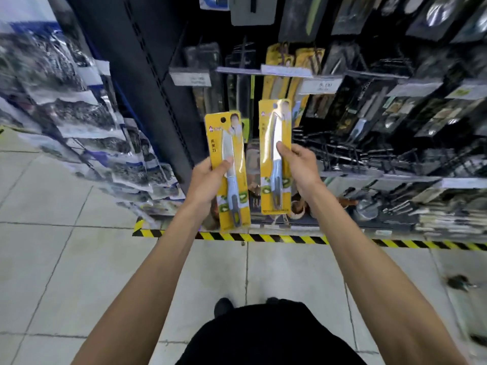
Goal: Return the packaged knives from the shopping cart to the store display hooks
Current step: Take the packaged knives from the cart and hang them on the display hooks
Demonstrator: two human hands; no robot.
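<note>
Standing before the store display (342, 114), the person holds one packaged knife in each of the two hands, arms extended forward. The left hand (208, 180) is closed around the lower half of the left knife package (228, 169), thumb pressed across the front of the clear blister, fingers hidden behind the yellow card. The right hand (300, 167) grips the right knife package (275, 156) the same way, thumb on the front over the blade, fingers behind. Both packages are upright, blade end up, pale blue handles down, side by side and apart from each other. The right package sits slightly higher than the left. A round hang hole shows at the top of the left card.

Behind the right package, matching yellow knife packages (287, 72) hang on the display, above white price tags (319, 85). Dark packaged utensils fill the hooks further right. Yellow-and-black hazard tape (263, 237) runs along the base of the display on the tiled floor (66, 259). Bagged goods (79, 114) hang on the left. Motion blur obscures fine detail.
</note>
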